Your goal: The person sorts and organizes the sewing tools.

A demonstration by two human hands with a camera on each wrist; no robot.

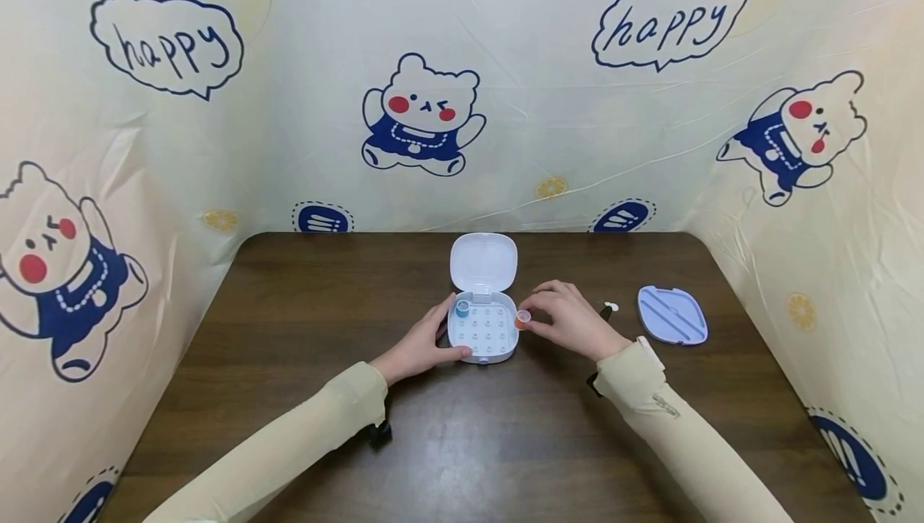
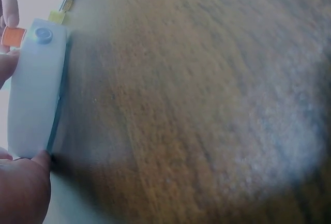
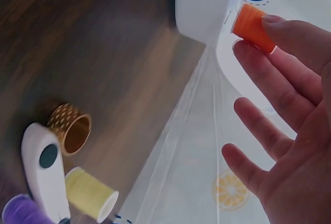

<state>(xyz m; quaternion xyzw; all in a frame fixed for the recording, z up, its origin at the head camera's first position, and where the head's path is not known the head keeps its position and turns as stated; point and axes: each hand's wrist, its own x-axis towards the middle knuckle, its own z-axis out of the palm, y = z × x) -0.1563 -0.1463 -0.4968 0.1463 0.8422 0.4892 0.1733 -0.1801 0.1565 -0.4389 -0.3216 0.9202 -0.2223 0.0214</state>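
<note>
On the table an open white sewing box (image 1: 482, 332) has its lid (image 1: 484, 262) raised at the back. Rows of small pegs cover the inside, and a blue thread spool (image 1: 463, 310) sits in the back left corner. My left hand (image 1: 421, 344) grips the box's left side, thumb at the front left corner. Between thumb and index finger, my right hand (image 1: 566, 321) pinches an orange thread spool (image 3: 253, 27) at the box's right edge. Its other fingers are spread in the right wrist view.
A lilac tray (image 1: 673, 316) with a diagonal bar lies at the right. Near the right wrist are a gold dotted thimble (image 3: 66, 125), a white tool with a dark button (image 3: 36, 157), a yellow spool (image 3: 90, 193) and a purple spool (image 3: 26, 212). Printed cloth surrounds the table.
</note>
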